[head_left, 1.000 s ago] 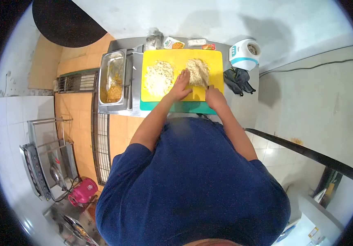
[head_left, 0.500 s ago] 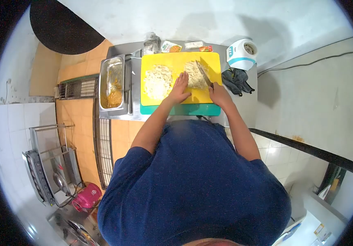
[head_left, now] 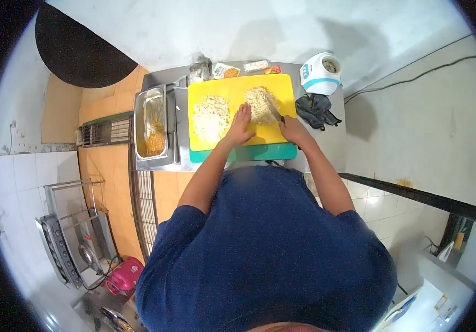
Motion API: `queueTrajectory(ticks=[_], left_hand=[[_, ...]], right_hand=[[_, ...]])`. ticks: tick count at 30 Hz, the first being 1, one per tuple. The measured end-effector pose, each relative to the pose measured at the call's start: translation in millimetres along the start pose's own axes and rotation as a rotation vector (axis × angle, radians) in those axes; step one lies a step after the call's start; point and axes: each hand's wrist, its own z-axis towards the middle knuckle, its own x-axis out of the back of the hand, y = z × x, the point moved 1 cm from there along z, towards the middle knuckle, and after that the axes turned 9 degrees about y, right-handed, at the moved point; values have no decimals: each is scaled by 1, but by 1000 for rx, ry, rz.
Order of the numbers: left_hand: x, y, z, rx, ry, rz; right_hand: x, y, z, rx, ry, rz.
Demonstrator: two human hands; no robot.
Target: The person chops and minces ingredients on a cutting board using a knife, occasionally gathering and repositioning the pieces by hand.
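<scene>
My right hand (head_left: 294, 131) is closed round the handle of a kitchen knife (head_left: 274, 112), whose blade lies over a pile of pale, finely chopped food (head_left: 259, 99). Flat on the board, with its fingers stretched out, my left hand (head_left: 240, 127) rests at the left side of that pile and holds nothing. To its left is a second, coarser pile of pale chopped pieces (head_left: 211, 120). Both piles are on a yellow cutting board (head_left: 238, 86). What the chopped food is, I cannot tell.
A green board (head_left: 243, 154) shows beneath the yellow one. Left stands a steel pan (head_left: 165, 145) with orange-brown food. Along the back are a clear plastic bag (head_left: 199, 69) and small packets (head_left: 227, 71). At right are a white-and-blue appliance (head_left: 320, 76) and a black bag (head_left: 316, 109).
The knife blade has dropped and swung deeper into the right pile, with my right hand slightly lower. My left hand stays beside the pile. The whole view has tilted a little.
</scene>
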Motion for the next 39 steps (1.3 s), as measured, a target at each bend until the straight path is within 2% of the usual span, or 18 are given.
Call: queueTrajectory(ticks=[2, 8, 10, 11, 13, 16, 17, 21, 23, 26, 30, 33, 36, 39], left_hand=[[0, -1, -3, -11, 8, -5], [-1, 0, -3, -29, 33, -21], [2, 4, -4, -24, 34, -81], [3, 9, -7, -5, 106, -85], [12, 33, -9, 22, 252, -93], [29, 62, -11, -125, 103, 126], [34, 76, -9, -132, 58, 111], [29, 84, 2, -123, -41, 416], [31, 87, 10, -54, -60, 520], [36, 88, 21, -89, 66, 531], [41, 83, 36, -9, 2, 611], [43, 86, 39, 64, 54, 559], [47, 95, 34, 71, 91, 512], [44, 97, 22, 14, 179, 442]], right_hand=[[10, -8, -8, -61, -16, 54], [-11, 26, -6, 122, 79, 137], [-7, 17, -14, -117, -91, 398], [-3, 10, -20, -239, -178, 527], [2, -1, -28, -315, -219, 617], [14, -18, -41, -383, -281, 746], [14, -19, -41, -397, -299, 764], [15, -21, -46, -399, -337, 790], [20, -25, -52, -403, -322, 773], [24, -25, -62, -374, -284, 752], [29, -20, -76, -367, -286, 726], [24, -5, -78, -361, -236, 663], [-7, 22, -73, -4, 197, 112], [25, -16, -80, -119, 187, -99]])
